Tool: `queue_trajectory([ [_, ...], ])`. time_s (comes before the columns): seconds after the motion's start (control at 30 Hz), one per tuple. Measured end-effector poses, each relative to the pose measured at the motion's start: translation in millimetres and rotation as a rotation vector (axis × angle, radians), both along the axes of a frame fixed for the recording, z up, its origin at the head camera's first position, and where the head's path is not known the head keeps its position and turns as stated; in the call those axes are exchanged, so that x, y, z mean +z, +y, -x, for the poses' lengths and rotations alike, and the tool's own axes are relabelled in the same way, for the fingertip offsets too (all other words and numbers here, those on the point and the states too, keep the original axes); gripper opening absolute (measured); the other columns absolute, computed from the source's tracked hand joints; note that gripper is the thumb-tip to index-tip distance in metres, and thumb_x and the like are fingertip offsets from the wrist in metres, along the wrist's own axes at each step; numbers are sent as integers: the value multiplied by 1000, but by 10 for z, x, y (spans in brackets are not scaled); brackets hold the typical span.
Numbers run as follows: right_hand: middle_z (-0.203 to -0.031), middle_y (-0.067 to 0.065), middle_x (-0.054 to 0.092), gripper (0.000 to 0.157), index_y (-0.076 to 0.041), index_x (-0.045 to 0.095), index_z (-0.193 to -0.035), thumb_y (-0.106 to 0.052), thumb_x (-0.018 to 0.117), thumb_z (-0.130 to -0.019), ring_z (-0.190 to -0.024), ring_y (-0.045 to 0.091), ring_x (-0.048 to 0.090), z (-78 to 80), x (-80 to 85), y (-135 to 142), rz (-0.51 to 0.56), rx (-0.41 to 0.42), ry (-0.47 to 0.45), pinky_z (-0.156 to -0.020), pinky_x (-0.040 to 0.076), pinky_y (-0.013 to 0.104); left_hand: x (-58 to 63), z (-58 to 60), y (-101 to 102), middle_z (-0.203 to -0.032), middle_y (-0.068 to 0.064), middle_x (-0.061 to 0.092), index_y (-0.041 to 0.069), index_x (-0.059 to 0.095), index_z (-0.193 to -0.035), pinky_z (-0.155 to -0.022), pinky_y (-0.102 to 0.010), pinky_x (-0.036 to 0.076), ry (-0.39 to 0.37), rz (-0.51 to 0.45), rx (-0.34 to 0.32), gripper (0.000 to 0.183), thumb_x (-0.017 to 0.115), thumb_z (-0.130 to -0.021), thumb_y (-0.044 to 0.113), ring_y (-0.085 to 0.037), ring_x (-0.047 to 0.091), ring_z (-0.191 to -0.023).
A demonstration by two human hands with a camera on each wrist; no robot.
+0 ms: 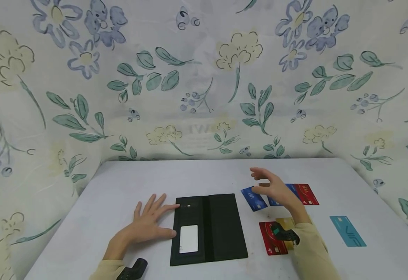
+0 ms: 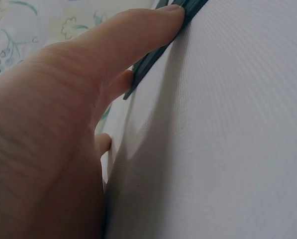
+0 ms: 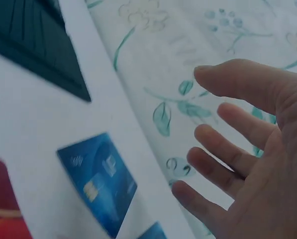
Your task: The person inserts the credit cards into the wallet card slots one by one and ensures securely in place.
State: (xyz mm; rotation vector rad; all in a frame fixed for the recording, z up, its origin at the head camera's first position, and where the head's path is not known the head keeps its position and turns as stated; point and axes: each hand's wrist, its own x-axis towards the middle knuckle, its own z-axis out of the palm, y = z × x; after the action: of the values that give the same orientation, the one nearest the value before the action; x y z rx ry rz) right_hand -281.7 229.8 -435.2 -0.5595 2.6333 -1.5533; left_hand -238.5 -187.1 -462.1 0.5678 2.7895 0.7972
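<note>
A black card wallet (image 1: 225, 227) lies spread flat on the white table, with a white window panel on its left half. My left hand (image 1: 149, 221) has its fingers spread at the wallet's left edge; in the left wrist view the thumb (image 2: 143, 30) touches that edge. My right hand (image 1: 275, 188) hovers above the cards at the back right, fingers relaxed and holding nothing. Just beside it lies a tilted blue bank card (image 1: 253, 200), whose chip shows in the right wrist view on the same blue card (image 3: 98, 181).
Behind the right hand lie another blue card, partly hidden, and a red card (image 1: 306, 194). Nearer are a red card (image 1: 272, 241) and a gold card (image 1: 286, 223), partly covered by the right wrist's strap. A light blue VIP card (image 1: 348, 231) lies far right. Floral cloth (image 1: 204, 77) hangs behind.
</note>
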Motion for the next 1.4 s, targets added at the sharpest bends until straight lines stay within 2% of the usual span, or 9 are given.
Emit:
queue_trajectory([
  [0.27, -154, 21, 35, 73, -11, 35, -151, -25, 69, -88, -143, 51, 23, 61, -211, 58, -111, -12, -123, -108, 25, 72, 5, 5, 3, -163, -22, 16, 25, 51, -143, -108, -71, -15, 9, 6, -6, 80, 76, -74, 56, -48, -5, -148],
  [0.57, -163, 15, 20, 84, -16, 31, -154, -24, 75, -82, -151, 41, 10, 64, -364, 48, -114, -20, -255, -116, 14, 67, -20, 8, 1, -163, -22, 16, 25, 50, -143, -108, -72, -15, 22, 4, -8, 80, 76, -74, 58, -49, -4, -148],
  [0.87, -162, 16, 20, 85, -20, 34, -153, -18, 75, -79, -146, 45, 17, 21, -366, -26, -293, -3, -204, -110, 21, 72, -4, 10, 8, -163, -22, 17, 26, 50, -143, -108, -72, -14, 31, 14, -9, 80, 76, -74, 57, -49, -2, -148],
  [1.03, -160, 18, 21, 83, -19, 36, -153, -20, 75, -80, -144, 46, 20, 8, -369, -18, -312, -2, -196, -109, 24, 72, 2, 1, 18, -163, -22, 16, 26, 50, -143, -108, -72, -14, 18, 20, -11, 80, 76, -74, 56, -49, -3, -148],
  [1.27, -159, 18, 20, 80, -18, 35, -152, -20, 74, -82, -143, 46, 20, 20, -344, -22, -332, -4, -205, -109, 25, 71, -25, 21, 10, -162, -22, 17, 23, 51, -143, -108, -72, -13, 50, 19, -13, 80, 75, -75, 58, -49, -2, -148],
  [1.4, -159, 18, 21, 81, -17, 34, -153, -25, 75, -84, -143, 45, 22, 33, -356, -27, -359, -12, -201, -109, 26, 70, -15, 18, 21, -162, -23, 17, 23, 51, -143, -108, -72, -13, 44, 12, -14, 79, 75, -75, 57, -49, -2, -148],
])
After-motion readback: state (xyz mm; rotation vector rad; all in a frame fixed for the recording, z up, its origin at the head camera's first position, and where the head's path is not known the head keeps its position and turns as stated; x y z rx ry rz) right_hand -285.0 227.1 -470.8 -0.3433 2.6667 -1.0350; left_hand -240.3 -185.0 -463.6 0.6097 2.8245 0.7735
